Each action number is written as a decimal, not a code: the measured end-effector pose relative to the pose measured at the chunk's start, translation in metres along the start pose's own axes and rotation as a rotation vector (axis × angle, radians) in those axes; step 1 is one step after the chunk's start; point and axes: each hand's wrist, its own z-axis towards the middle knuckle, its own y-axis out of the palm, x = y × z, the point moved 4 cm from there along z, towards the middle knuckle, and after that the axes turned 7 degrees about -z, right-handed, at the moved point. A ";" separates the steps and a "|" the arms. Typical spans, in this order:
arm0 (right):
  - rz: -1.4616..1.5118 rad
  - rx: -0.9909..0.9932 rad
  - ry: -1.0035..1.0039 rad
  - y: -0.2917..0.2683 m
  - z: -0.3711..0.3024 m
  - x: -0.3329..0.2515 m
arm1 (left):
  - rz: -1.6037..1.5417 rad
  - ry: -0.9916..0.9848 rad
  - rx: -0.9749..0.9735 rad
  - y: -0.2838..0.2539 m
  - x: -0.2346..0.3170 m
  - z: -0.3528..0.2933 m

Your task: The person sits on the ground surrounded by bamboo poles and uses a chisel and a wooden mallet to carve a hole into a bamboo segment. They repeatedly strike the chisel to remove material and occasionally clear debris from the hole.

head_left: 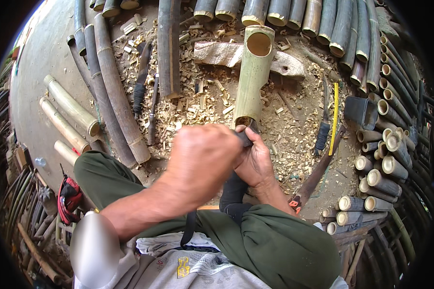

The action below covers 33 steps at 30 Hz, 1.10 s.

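A peeled pale-green bamboo tube [250,89] lies pointing away from me. It has a round hole near its far end and a notch in its right side. Its far part rests across a rough wooden block [217,53]. At its near open end, my right hand [256,161] has its fingers closed round a small dark piece [246,137], of a kind I cannot make out. My left hand [202,151] is a fist, blurred by motion, next to that piece. Whatever it grips is hidden. Below the hands shows a black wrapped shape [234,190], partly covered.
Wood shavings cover the ground. Left lie a black-handled knife [140,94], a chisel-like tool [152,118] and dark bamboo poles [113,86]. Right are another knife [322,135], a yellow ruler [334,118], a saw [318,180], a dark box [360,111] and stacked bamboo [382,183].
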 end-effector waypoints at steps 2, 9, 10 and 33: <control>0.065 0.034 0.029 -0.018 0.006 0.005 | 0.308 0.130 0.022 0.006 0.024 0.008; -0.066 -0.018 0.086 0.004 0.009 0.027 | -0.104 0.153 -0.531 -0.004 -0.080 0.050; -0.090 0.050 0.108 0.003 0.014 0.028 | -0.233 0.027 -0.698 0.014 -0.101 0.050; -0.832 0.283 -0.010 0.002 0.007 0.015 | -0.888 -0.564 -0.165 0.122 -0.090 -0.066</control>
